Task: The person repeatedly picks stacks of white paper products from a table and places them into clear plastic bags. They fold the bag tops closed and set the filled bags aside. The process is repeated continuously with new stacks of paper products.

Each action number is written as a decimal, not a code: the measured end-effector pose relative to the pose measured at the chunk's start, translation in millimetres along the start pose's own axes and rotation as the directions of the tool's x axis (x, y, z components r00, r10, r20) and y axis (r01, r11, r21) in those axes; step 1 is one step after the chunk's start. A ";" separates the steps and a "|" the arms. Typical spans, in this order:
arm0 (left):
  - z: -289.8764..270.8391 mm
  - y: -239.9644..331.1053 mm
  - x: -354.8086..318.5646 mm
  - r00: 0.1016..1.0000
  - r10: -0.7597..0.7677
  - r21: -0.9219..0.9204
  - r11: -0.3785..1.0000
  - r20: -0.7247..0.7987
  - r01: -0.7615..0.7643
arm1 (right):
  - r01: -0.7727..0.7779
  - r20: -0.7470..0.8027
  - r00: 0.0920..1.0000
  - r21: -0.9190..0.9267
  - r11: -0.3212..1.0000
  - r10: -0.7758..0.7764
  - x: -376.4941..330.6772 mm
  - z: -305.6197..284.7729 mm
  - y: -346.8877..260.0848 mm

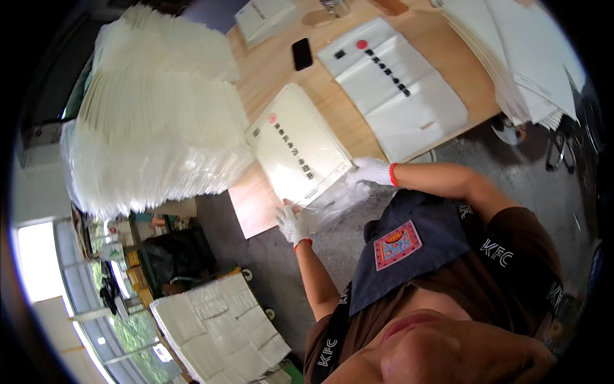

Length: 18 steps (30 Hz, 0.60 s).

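A neat stack of cream flat sheets or bags [297,144], printed with dark characters and a red round mark, lies on the wooden table in front of me. Loose clear plastic [336,203] hangs crumpled off its near edge. My left hand [293,225], in a white glove with a red cuff, is closed at the stack's near left corner, with plastic beside the fingers. At the near right corner my right hand [372,171], gloved alike, has its fingers closed on the plastic. What exactly the left fingers pinch is partly hidden.
A tall pile of plastic-wrapped cream bundles [160,121] stands left. A white printed sack [409,89] lies flat at right, beyond it more white sheets [524,57]. A black phone [302,54] lies on the table [345,125]. A wrapped white pallet load [220,326] stands lower left.
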State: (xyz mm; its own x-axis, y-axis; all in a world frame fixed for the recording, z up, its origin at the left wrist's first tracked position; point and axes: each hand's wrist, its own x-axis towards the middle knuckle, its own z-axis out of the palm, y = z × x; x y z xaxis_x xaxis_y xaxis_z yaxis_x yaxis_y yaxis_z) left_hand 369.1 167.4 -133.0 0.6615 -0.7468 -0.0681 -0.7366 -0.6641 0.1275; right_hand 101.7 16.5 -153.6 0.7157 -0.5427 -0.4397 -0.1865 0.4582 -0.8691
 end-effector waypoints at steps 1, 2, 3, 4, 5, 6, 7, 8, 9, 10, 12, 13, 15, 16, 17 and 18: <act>-12.0 16.6 -4.9 0.999 -0.032 0.237 0.971 0.007 0.029 | -0.056 0.055 0.997 0.022 0.998 0.055 -21.3 -7.0 -0.8; -17.8 29.3 -5.6 0.999 -0.029 0.333 0.942 -0.041 0.041 | -0.108 0.112 0.988 0.043 0.993 0.103 -45.7 -13.9 -4.7; -21.3 46.9 -9.0 0.954 0.148 0.183 0.978 -0.262 -0.102 | -0.159 0.168 0.975 0.070 0.985 0.146 -64.3 -19.5 0.0; -28.1 72.2 -10.0 0.919 0.265 0.007 0.961 -0.291 -0.275 | -0.135 0.155 0.979 0.018 0.991 0.130 -74.1 -29.0 13.1; -37.4 103.5 -11.5 0.871 0.360 -0.166 0.887 -0.335 -0.431 | -0.097 0.146 0.985 0.053 0.994 0.088 -87.6 -40.3 21.8; -54.2 153.6 -30.5 0.850 0.434 -0.458 0.716 -0.299 -0.527 | -0.079 0.041 0.996 0.031 0.996 0.078 -100.8 -48.1 29.3; -34.0 184.0 -31.4 0.813 0.502 -0.516 0.633 -0.294 -0.577 | -0.065 -0.059 0.996 -0.004 0.998 0.065 -113.1 -54.1 35.5; -13.8 218.1 -31.3 0.767 0.576 -0.574 0.539 -0.282 -0.616 | -0.062 -0.119 0.991 0.014 0.998 0.063 -119.6 -63.3 46.7; -1.3 257.9 -36.8 0.591 0.747 -0.330 0.499 -0.305 -0.801 | -0.041 -0.173 0.984 0.011 0.999 0.042 -126.6 -72.7 54.6; 11.6 294.4 -44.6 0.571 0.788 -0.420 0.448 -0.231 -0.789 | -0.045 -0.222 0.974 -0.004 0.999 0.043 -135.5 -78.6 52.5; 34.4 340.7 -53.5 0.508 0.852 -0.405 0.422 -0.129 -0.811 | -0.035 -0.296 0.955 -0.026 0.999 0.025 -154.0 -85.4 43.1; 49.5 352.7 -53.9 0.478 0.873 -0.300 0.433 -0.095 -0.850 | -0.021 -0.323 0.946 -0.033 0.999 0.009 -161.4 -87.3 39.6; 73.9 365.2 -49.0 0.436 0.899 -0.278 0.408 -0.043 -0.870 | 0.002 -0.387 0.922 0.009 1.000 0.002 -173.2 -94.7 46.1; 81.5 368.5 -39.2 0.424 0.905 -0.362 0.385 -0.032 -0.849 | 0.015 -0.422 0.907 0.051 0.999 0.008 -178.4 -99.5 53.1; 85.8 370.5 -31.5 0.423 0.906 -0.438 0.371 -0.022 -0.819 | 0.030 -0.444 0.896 0.086 0.996 0.011 -180.0 -103.7 56.7; 85.4 372.8 -28.9 0.450 0.893 -0.518 0.390 0.012 -0.761 | 0.061 -0.500 0.865 0.166 0.984 0.031 -185.7 -106.3 51.6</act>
State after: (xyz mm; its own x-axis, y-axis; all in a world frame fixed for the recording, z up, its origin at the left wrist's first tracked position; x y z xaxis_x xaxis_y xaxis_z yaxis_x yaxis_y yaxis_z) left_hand 63.4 -61.6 -168.0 -0.3618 -0.9295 0.0714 -0.7184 0.3268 0.6140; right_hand -112.4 66.0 -140.8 0.2771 -0.8076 -0.5205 -0.0278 0.5348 -0.8445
